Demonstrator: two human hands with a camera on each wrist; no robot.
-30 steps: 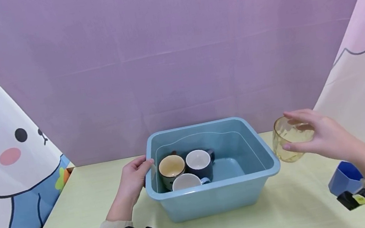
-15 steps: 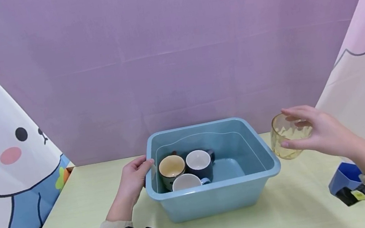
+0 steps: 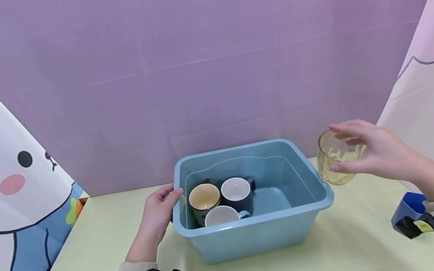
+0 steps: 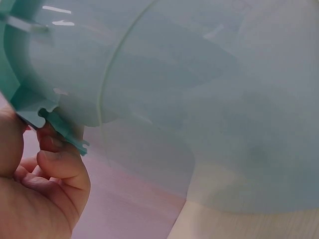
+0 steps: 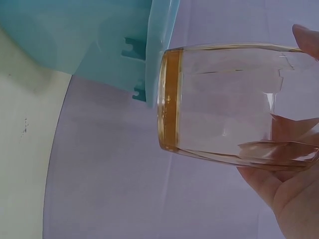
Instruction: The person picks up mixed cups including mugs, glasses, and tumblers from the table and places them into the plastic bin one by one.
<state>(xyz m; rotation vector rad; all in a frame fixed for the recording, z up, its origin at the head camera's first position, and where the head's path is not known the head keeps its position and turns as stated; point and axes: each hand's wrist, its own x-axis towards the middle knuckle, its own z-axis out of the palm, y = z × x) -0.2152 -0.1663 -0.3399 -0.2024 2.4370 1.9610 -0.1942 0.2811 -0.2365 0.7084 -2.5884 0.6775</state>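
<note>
A blue plastic basin (image 3: 259, 235) stands on the table. My left hand (image 3: 157, 214) grips its left rim, thumb on top and fingers curled under the edge in the left wrist view. Inside the basin, toward the left, are a cream-lined mug (image 3: 204, 196), a dark mug with a white inside (image 3: 237, 192) and a white-lined mug with a light blue handle (image 3: 221, 216). Just off the basin's right rim, my right hand (image 3: 375, 151) holds an amber clear drinking glass (image 5: 224, 104) above the table, pinched between thumb and fingers.
A blue angular cup (image 3: 409, 208) stands on the table at the right, partly hidden by the right wrist's black camera strap. A purple cloth (image 3: 207, 63) hangs behind the table (image 3: 121, 221). Printed cartoon cloths flank both sides.
My right hand has lifted the glass a little and carried it slightly left, closer to the basin's right rim. The left hand and basin stay in place.
</note>
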